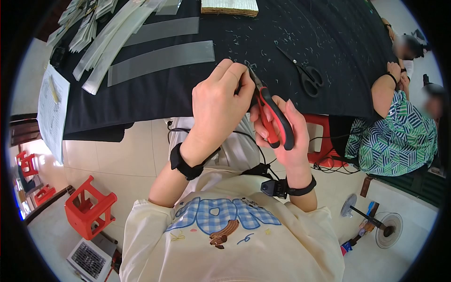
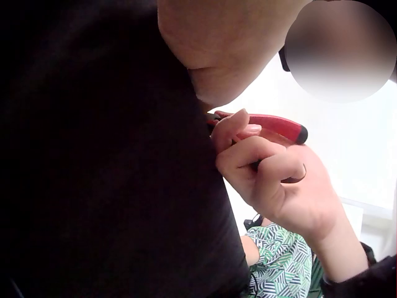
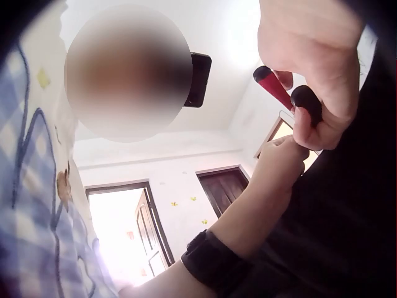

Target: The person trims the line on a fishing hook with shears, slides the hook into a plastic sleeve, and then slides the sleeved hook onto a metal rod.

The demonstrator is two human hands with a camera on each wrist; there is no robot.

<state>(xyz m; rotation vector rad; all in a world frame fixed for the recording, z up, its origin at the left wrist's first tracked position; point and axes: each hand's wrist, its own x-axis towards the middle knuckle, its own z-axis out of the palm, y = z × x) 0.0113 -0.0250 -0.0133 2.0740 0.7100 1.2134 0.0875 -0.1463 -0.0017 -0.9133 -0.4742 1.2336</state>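
Observation:
Red-and-black pliers point(image 1: 277, 117) are held in the right hand point(image 1: 293, 134), its fingers curled round the handles, near the front edge of the black-covered table point(image 1: 155, 101). Their jaws point up and left, toward the fingertips of the left hand point(image 1: 218, 103). The left fingers are bent with the tips together; whatever may be between them is hidden in the head view. In the left wrist view the right hand point(image 2: 279, 186) grips the pliers point(image 2: 279, 126). The right wrist view shows the handle ends point(image 3: 273, 87) beside the right palm, with the left hand point(image 3: 279, 164) just beyond.
Black scissors point(image 1: 310, 80) lie to the right among scattered small clippings. Clear strips point(image 1: 162, 61) and bundled strips lie at the left, near a written sheet point(image 1: 52, 113). A wooden-edged block point(image 1: 230, 7) stands at the back. Another person in a patterned top point(image 1: 399, 136) sits at right.

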